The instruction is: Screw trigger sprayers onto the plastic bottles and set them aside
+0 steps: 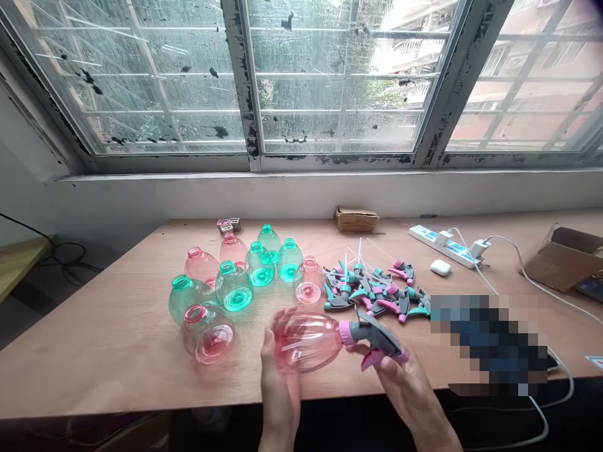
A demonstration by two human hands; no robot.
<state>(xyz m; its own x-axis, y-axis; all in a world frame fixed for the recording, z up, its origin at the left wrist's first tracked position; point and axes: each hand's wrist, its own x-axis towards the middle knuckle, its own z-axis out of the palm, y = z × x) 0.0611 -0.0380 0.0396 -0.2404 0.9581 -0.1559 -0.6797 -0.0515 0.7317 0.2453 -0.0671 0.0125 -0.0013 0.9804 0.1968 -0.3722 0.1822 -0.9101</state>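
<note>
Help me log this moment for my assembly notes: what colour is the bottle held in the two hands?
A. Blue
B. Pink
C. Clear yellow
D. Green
B. The bottle lying sideways between the left hand and the right hand is translucent pink, with a grey and pink trigger sprayer at its neck.

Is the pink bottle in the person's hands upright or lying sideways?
Sideways. The pink bottle lies horizontally between the left hand and right hand, its spray head pointing right.
</note>
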